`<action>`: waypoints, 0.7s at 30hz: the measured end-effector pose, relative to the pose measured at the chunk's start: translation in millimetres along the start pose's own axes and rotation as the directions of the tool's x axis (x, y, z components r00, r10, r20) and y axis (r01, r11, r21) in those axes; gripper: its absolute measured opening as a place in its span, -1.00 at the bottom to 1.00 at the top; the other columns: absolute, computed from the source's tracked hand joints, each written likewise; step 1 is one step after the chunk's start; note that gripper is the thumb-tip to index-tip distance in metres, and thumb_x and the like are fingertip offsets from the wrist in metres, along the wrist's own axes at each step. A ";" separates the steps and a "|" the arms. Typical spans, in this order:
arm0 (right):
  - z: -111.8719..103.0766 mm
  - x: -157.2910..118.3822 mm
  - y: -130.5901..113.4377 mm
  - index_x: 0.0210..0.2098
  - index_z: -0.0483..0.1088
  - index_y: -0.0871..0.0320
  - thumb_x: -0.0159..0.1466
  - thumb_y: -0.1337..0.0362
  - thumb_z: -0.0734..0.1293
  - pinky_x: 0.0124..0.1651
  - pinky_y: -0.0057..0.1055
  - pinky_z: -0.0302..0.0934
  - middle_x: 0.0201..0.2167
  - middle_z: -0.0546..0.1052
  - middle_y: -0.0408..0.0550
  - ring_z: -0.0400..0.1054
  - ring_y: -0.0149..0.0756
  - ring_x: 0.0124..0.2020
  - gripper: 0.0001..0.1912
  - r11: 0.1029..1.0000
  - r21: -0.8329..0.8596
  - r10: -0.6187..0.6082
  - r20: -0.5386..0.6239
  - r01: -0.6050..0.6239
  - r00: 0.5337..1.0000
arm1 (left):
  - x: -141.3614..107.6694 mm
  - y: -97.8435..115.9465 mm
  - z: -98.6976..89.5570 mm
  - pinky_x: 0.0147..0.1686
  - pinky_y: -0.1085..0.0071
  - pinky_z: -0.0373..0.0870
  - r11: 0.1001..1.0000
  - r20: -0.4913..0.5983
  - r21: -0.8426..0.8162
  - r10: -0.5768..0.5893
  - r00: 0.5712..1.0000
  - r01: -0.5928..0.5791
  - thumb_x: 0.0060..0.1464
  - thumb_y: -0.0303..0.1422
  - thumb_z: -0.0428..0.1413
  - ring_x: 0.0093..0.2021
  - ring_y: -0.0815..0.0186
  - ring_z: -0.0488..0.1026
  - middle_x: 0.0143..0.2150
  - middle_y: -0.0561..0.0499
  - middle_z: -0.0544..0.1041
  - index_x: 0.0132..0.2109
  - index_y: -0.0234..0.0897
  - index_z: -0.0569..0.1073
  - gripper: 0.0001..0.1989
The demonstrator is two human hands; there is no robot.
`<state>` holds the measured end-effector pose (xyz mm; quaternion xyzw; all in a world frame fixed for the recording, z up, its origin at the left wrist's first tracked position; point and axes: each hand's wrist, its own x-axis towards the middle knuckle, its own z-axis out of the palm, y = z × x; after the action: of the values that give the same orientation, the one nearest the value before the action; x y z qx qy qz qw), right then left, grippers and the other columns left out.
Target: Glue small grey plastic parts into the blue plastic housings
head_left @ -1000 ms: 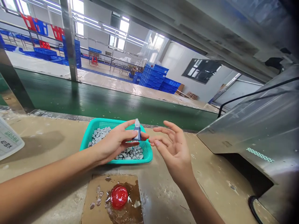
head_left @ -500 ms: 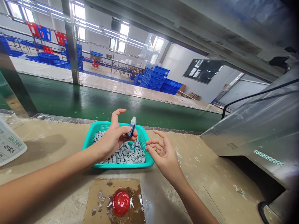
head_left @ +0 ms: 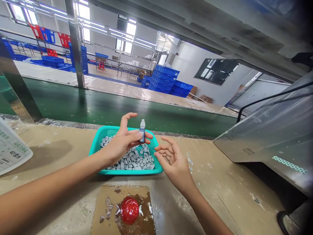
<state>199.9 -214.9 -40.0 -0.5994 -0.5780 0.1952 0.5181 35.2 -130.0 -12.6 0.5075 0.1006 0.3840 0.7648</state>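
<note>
My left hand [head_left: 126,140] is above the teal plastic basket [head_left: 133,172], thumb and fingers closed on a small dark blue piece with a pale grey tip [head_left: 142,132]. The piece is upright, and the index finger is raised away from it. Below, many small grey plastic parts [head_left: 132,161] lie heaped in the basket. My right hand [head_left: 173,160] is at the basket's right edge, fingers curled. Its thumb tip is close to a fingertip, and I cannot make out anything between them; the index finger is apart.
A glossy red round object [head_left: 129,210] sits on a wet cardboard sheet [head_left: 100,225] in front of the basket. A labelled white container [head_left: 12,148] stands left. Beyond runs a green conveyor belt [head_left: 110,107]. A metal housing [head_left: 264,140] stands right; several loose grey parts [head_left: 190,161] lie near my right hand.
The blue and grey piece in my left hand has turned from tilted to nearly upright. My right hand keeps its curled pose. The whole view has shifted slightly.
</note>
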 end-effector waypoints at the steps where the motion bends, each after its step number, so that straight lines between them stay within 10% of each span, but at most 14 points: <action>1: 0.1 -0.3 0.1 -0.02 0.12 0.06 0.13 0.29 0.27 -0.22 -0.33 0.24 -0.35 0.37 -0.09 0.31 -0.32 -0.34 -0.57 1.000 -0.014 -0.007 0.002 0.007 1.000 | 0.1 -0.1 0.2 -0.08 0.26 0.22 1.000 0.019 -0.030 -0.009 1.000 0.009 0.04 -0.49 0.02 -0.21 0.31 0.43 -0.24 -0.02 0.49 0.07 -0.06 -0.02 -0.48; 8: 0.0 -0.3 1.1 -0.01 0.12 0.08 0.15 0.29 0.25 -0.20 -0.31 0.25 -0.35 0.36 -0.08 0.31 -0.30 -0.32 -0.59 0.999 -0.027 -0.026 0.018 0.026 1.000 | -2.4 5.7 8.7 0.00 0.33 0.19 0.975 0.076 -0.180 -0.115 0.990 0.127 0.01 -0.53 0.04 -0.05 0.24 0.36 -0.02 -0.18 0.40 -0.01 -0.35 0.27 -0.65; 21: 1.3 -2.7 1.9 -0.02 0.13 0.07 0.15 0.30 0.24 -0.15 -0.30 0.25 -0.29 0.34 -0.06 0.30 -0.31 -0.30 -0.60 0.999 -0.013 -0.030 0.039 0.031 0.999 | -14.0 8.6 25.9 -0.33 0.49 0.29 0.964 0.172 -0.158 -0.187 0.967 0.215 0.00 -0.49 0.04 -0.37 0.41 0.35 -0.29 -0.05 0.40 -0.10 -0.35 0.40 -0.74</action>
<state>199.1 -216.4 -43.1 -0.5902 -0.5983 0.1949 0.5058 35.5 -156.1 3.5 0.4539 0.0578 0.2709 0.8469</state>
